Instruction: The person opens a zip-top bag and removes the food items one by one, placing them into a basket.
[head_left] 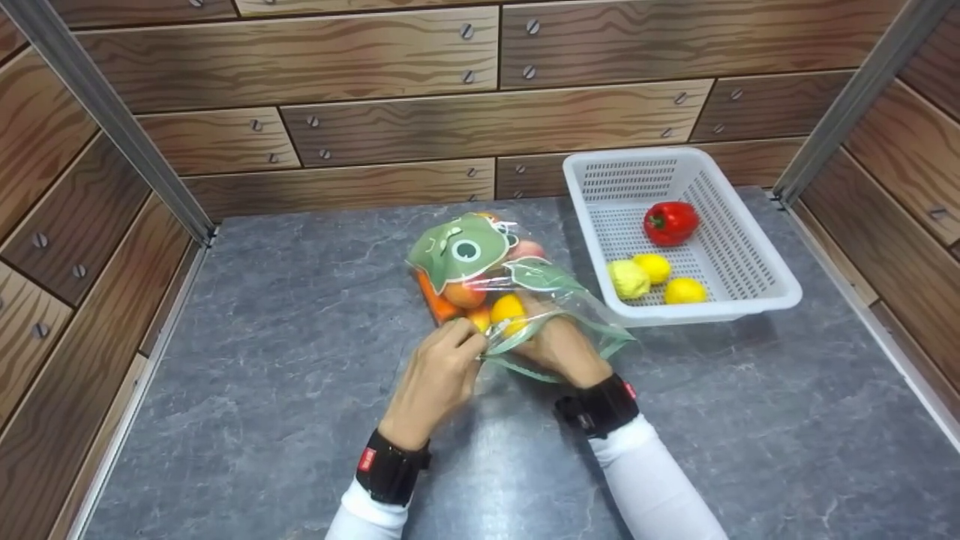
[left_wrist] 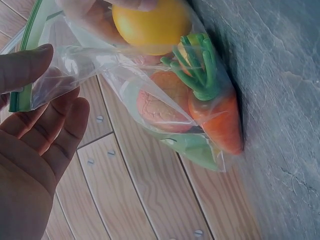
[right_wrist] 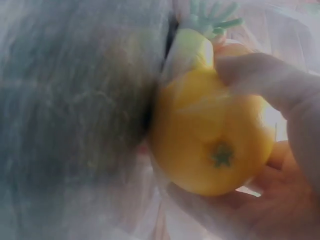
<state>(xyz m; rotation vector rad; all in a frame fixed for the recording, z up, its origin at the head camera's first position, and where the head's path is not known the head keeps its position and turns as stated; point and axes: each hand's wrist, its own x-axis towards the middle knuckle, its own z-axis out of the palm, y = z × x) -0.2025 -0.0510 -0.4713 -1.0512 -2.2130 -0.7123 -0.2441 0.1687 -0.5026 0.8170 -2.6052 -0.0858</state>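
A clear zip bag (head_left: 556,289) with a green cartoon face lies on the grey table. At its mouth, my left hand (head_left: 442,364) pinches the green edge between thumb and fingers. My right hand (head_left: 562,349) reaches inside the bag and grips an orange (right_wrist: 212,132), whose green star-shaped stem mark faces the right wrist camera. Also in the bag are a carrot (left_wrist: 217,122) with green leaf stubs, a round orange-red item (left_wrist: 165,100) with a wrinkled surface, a small yellow piece (right_wrist: 190,50) and a pinkish round item (head_left: 527,249). The printed face hides part of the contents.
A white perforated basket (head_left: 776,292) stands at the back right, close to the bag. It holds a red bell pepper (head_left: 671,223), two lemons (head_left: 685,291) and a pale yellow bumpy item (head_left: 628,279). Wood-patterned walls (head_left: 390,60) enclose the table on three sides.
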